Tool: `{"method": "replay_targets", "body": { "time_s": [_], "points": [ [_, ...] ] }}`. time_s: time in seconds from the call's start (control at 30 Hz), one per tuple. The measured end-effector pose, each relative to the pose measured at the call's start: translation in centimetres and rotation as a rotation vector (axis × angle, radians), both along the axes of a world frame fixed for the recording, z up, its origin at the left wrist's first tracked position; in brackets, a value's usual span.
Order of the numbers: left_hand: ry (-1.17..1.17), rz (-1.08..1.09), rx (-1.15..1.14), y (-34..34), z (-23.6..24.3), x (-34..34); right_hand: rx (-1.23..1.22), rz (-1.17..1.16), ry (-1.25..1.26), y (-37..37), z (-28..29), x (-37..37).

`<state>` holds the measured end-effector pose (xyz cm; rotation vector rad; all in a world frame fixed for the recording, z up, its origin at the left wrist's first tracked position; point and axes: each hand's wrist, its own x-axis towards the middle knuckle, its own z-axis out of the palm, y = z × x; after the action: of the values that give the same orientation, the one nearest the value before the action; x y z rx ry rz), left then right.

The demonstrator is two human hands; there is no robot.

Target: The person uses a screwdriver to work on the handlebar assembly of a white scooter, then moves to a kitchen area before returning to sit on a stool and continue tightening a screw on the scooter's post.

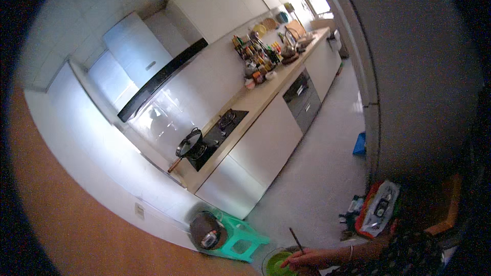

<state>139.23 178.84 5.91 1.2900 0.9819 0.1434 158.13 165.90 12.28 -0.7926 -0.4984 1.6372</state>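
Observation:
At the lower edge my right hand (302, 260) is closed round a thin dark stick (293, 235), which looks like a chopstick or a slim handle. A dark dotted sleeve (414, 249) and a light bracelet are on that arm. Under the fingers lies a round bowl (266, 261) with a clear-looking rim and bright green inside, cut off by the picture's edge. What the green is, and where the stick's lower end goes, I cannot make out. My left hand is out of view.
Left of the bowl stands a green plastic stool (236, 248) bearing a dark round object (205, 229). A red basket (366, 212) with a plastic bag lies right. Beyond run a long counter (262, 103), a hob (210, 146) with a pan (190, 145), and several bottles (258, 56).

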Motion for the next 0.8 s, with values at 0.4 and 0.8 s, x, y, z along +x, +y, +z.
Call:
{"method": "replay_targets", "body": {
  "time_s": [0.4,0.8],
  "points": [
    [-0.015,-0.055,0.182,24.2,-0.1,20.1,0.124,0.036,-0.098,21.6,0.4,21.9],
    [-0.172,-0.217,0.088,42.2,4.3,54.0,0.055,-0.534,0.047,31.9,0.5,47.9]
  ]
}}
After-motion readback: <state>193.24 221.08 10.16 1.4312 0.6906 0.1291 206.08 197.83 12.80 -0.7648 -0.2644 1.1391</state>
